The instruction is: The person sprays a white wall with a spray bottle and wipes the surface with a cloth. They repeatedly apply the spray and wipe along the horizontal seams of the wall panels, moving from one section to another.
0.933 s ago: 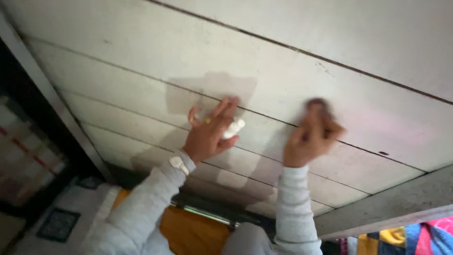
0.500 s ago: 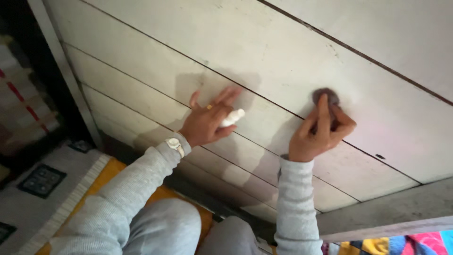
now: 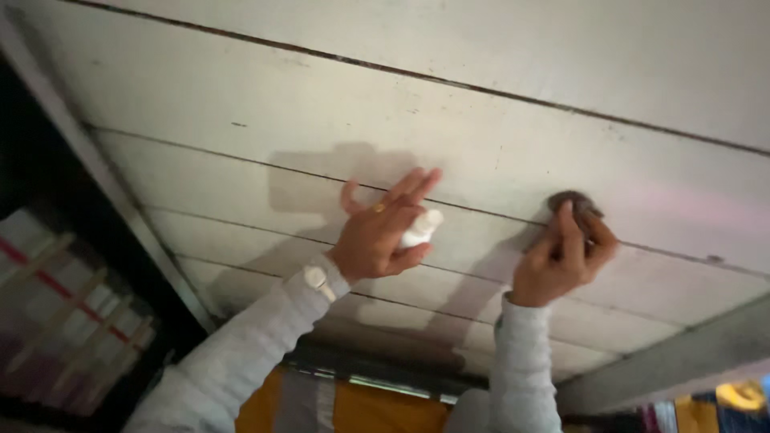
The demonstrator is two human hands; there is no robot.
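Left hand (image 3: 377, 240) is resting flat on the white plank wall (image 3: 241, 104), fingers extended, thumb pinning a small white bottle (image 3: 421, 228) against the palm. Right hand (image 3: 565, 256) is pressing a dark pad (image 3: 571, 200) to a plank seam, fingers curled around it.

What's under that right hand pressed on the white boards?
A dark pad shows above the right hand, pressed to the boards. The rest is covered by the fingers.
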